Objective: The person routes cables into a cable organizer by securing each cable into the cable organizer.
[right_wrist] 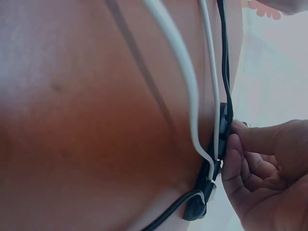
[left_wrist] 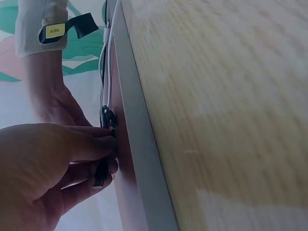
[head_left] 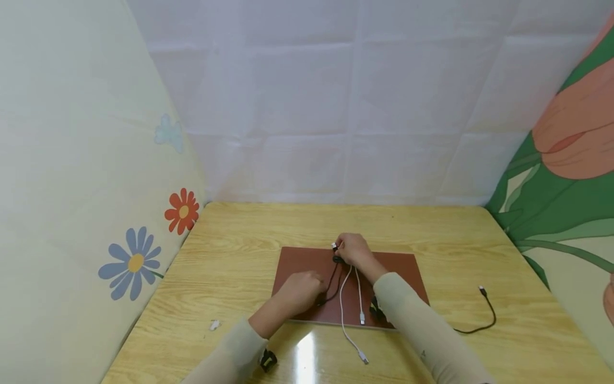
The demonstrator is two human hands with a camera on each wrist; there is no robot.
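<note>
A brown board lies on the table. Near its far edge, my right hand pinches a black cable at a black cable holder, with a metal-tipped plug showing beside the fingertips. Two white cables and black cable run from this holder in the right wrist view. Over the board's near left part, my left hand pinches the other end of a black cable; its black plug sticks out between thumb and fingers in the left wrist view.
The white cables' plugs hang toward the table's near side. Another black cable end lies on the table at the right. A small white scrap lies left of the board. Patterned cloth walls enclose the table.
</note>
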